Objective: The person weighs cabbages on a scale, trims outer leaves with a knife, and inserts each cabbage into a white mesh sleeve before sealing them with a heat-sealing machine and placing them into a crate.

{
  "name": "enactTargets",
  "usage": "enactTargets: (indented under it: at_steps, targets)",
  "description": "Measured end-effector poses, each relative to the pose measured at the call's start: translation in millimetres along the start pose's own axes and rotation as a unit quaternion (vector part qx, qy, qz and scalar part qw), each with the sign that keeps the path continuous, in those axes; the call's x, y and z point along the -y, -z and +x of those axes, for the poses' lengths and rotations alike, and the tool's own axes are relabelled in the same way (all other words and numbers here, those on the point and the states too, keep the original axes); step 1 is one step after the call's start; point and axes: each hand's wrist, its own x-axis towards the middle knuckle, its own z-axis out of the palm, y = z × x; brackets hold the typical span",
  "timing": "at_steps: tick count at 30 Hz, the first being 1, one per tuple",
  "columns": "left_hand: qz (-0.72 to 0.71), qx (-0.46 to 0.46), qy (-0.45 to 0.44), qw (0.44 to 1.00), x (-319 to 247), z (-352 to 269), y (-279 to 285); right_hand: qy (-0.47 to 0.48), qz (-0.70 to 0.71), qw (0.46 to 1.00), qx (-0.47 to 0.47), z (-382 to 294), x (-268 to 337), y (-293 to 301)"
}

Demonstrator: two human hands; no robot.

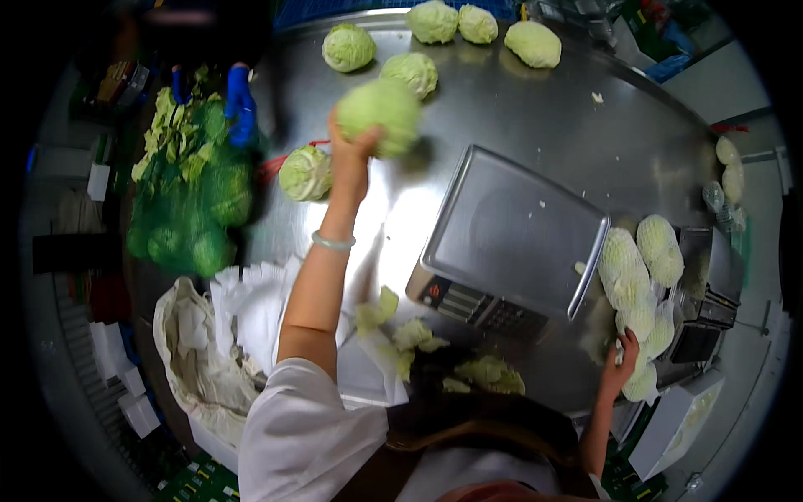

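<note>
My left hand (352, 145) is shut on a round green cabbage (381, 116), blurred and raised over the steel table. Close to that wrist lies another cabbage (305, 174), with a red net strip (274, 165) behind it. On the right, my right hand (621, 361) is at a row of cabbages in white mesh sleeves (624, 276). Its fingers are curled around a small white bit, and I cannot tell whether this is loose or part of a sleeve. Between my arms stands a weighing scale with a bare steel pan (514, 232).
Several cabbages (433, 22) line the far table edge (583, 138). Green net sacks of cabbages (188, 213) stand at left, beside another person's blue-gloved hand (241, 106). White bags (257, 307), a cloth sack (182, 339) and torn leaves (411, 336) lie near me.
</note>
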Motion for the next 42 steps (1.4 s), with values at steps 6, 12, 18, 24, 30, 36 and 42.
enactTargets:
  at_steps: [6,12,18,24,30,36,42]
  targets:
    - [0.338,0.182,-0.066,0.921,16,-147,-103,0.044,0.129,0.99,0.037,-6,63,-24]
    - [0.5,0.163,-0.119,0.842,25,-187,-105,0.039,0.206,0.972,0.105,-60,100,-12]
    - [0.527,-0.078,-0.137,0.835,-19,-195,64,-0.035,0.248,0.961,0.121,-112,79,-2]
    - [0.858,-0.056,0.131,0.493,-37,-294,217,0.044,0.232,0.948,0.216,-121,114,-21]
    - [0.659,-0.099,-0.008,0.745,-83,-299,186,0.251,0.188,0.885,0.343,-125,176,-41]
    - [0.145,0.118,0.063,0.98,-154,-333,37,0.243,0.42,0.835,0.258,-120,275,-47]
    - [0.001,0.093,0.058,0.994,-158,-351,-5,0.229,0.322,0.828,0.399,-102,327,-15]
